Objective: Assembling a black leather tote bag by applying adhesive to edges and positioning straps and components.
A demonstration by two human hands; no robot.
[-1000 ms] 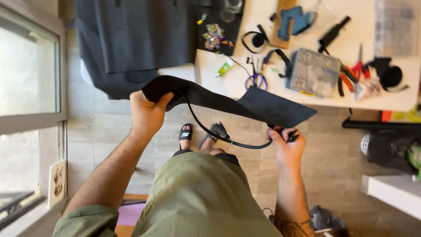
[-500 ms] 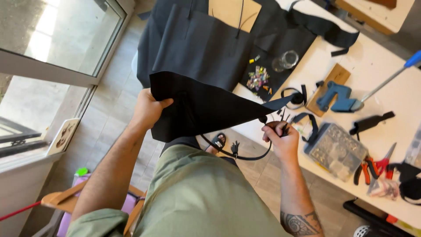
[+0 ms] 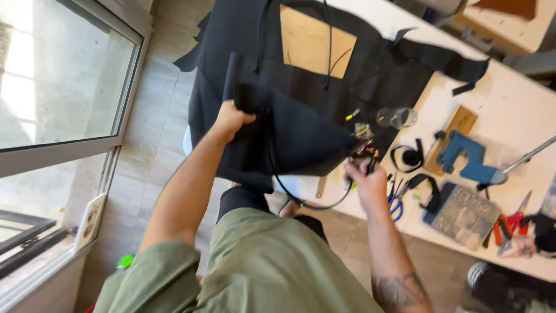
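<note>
My left hand (image 3: 230, 119) grips the rolled upper edge of a black fabric piece (image 3: 301, 136) and holds it up over the table's edge. At the fabric's pointed far corner, my right hand (image 3: 362, 172) pinches it together with a thin black cord (image 3: 289, 194) that loops down below both hands. A larger sheet of black fabric (image 3: 370, 75) lies spread on the white table (image 3: 509, 122) behind, with a tan board (image 3: 313, 40) on top of it.
On the table to the right lie a clear glass (image 3: 397, 117), a blue tool (image 3: 463, 156), blue-handled scissors (image 3: 397, 204), a grey parts box (image 3: 466, 215) and red-handled pliers (image 3: 512, 223). A large window (image 3: 52, 87) runs along the left.
My view has swung left and up over the table. Both hands have lifted the fabric piece higher and closer to the spread black sheet, still gripping the same ends.
</note>
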